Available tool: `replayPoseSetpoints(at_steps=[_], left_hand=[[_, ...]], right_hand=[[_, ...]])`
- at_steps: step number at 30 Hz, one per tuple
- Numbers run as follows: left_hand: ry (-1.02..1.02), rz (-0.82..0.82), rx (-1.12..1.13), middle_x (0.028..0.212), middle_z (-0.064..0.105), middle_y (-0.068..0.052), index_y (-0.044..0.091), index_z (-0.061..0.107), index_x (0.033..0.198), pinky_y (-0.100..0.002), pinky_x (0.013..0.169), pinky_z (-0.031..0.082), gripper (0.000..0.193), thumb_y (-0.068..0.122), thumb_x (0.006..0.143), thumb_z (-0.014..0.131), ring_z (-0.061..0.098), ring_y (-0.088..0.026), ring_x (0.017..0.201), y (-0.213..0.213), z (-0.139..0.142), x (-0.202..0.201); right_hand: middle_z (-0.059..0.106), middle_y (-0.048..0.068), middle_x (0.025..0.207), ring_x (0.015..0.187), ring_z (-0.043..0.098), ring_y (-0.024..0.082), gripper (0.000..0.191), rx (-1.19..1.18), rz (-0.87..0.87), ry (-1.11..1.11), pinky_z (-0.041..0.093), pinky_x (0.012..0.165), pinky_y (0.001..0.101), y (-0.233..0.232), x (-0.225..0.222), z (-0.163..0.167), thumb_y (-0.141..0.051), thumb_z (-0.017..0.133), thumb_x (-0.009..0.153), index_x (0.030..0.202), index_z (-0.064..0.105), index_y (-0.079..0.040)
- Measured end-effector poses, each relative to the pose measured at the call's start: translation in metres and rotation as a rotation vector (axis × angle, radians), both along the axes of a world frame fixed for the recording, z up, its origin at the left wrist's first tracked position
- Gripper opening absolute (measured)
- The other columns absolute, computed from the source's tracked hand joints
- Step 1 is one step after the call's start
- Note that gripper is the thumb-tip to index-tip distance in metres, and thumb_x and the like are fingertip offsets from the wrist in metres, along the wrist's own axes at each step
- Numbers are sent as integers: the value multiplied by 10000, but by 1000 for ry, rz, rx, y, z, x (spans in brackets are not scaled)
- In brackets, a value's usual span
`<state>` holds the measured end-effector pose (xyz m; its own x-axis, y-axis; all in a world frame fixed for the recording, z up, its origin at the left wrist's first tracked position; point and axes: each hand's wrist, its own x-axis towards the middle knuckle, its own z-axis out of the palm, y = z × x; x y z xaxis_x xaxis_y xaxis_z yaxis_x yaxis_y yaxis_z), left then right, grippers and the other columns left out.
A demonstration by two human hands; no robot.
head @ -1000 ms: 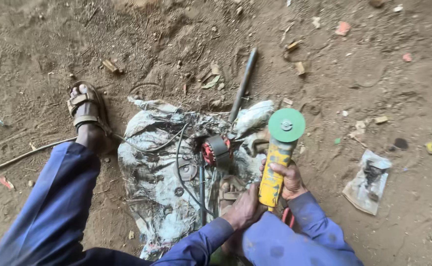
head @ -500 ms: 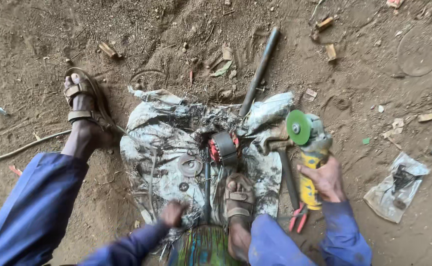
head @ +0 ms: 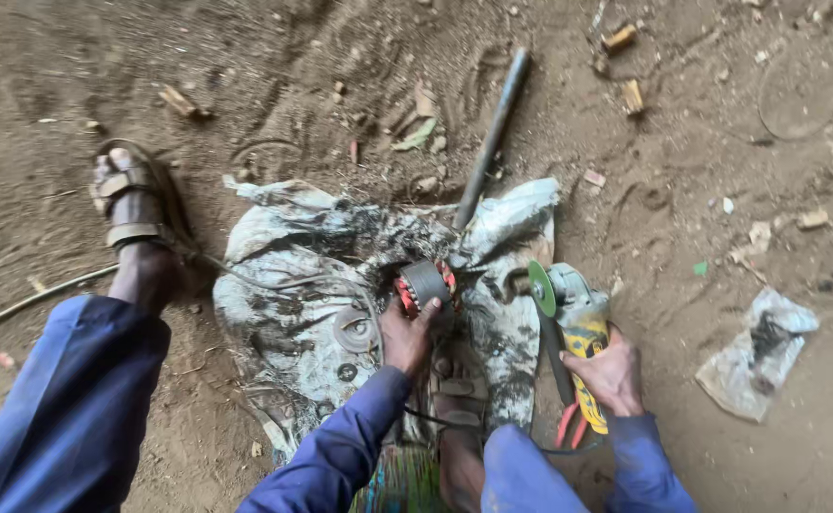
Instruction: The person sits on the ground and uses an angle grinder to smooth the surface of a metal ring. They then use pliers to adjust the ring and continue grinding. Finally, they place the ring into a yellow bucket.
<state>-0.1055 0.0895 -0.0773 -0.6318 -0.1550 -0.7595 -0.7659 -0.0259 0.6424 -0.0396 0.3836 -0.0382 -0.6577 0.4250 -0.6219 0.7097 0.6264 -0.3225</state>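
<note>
Nearby, metal rod (head: 492, 138) lies above dirty cloth (head: 283, 275).

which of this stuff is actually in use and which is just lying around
In use: left hand on grey cylindrical motor core with red windings; right hand holding yellow angle grinder with green disc.
Lying about: long grey metal rod, red-handled pliers, crumpled white wrapper.
</note>
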Motion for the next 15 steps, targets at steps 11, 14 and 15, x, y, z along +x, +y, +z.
replayPoseSetpoints(at_steps=[11, 14, 15], left_hand=[[-46, 92, 388, 1054, 725, -168, -85, 704, 1182, -348, 815, 519, 322, 171, 989, 682, 635, -217, 919, 6, -32, 8], [-5, 140, 454, 1068, 719, -93, -52, 685, 1178, -316, 877, 514, 287, 130, 958, 653, 642, -161, 958, 3, -37, 8], [-6, 174, 460, 1080, 727, -72, -36, 682, 1178, -313, 892, 511, 283, 121, 946, 644, 649, -148, 964, 3, -37, 8]], right_hand=[[761, 174, 903, 762, 732, 287, 556, -409, -202, -132, 616, 717, 440, 18, 13, 9, -126, 858, 647, 1147, 665, 20], [776, 124, 960, 852, 743, 231, 624, -296, 11, -106, 602, 803, 390, 14, 11, 15, -130, 881, 607, 1176, 650, -23], [777, 105, 979, 884, 743, 210, 644, -262, 87, -107, 591, 832, 371, 10, 10, 17, -137, 892, 598, 1184, 642, -38]])
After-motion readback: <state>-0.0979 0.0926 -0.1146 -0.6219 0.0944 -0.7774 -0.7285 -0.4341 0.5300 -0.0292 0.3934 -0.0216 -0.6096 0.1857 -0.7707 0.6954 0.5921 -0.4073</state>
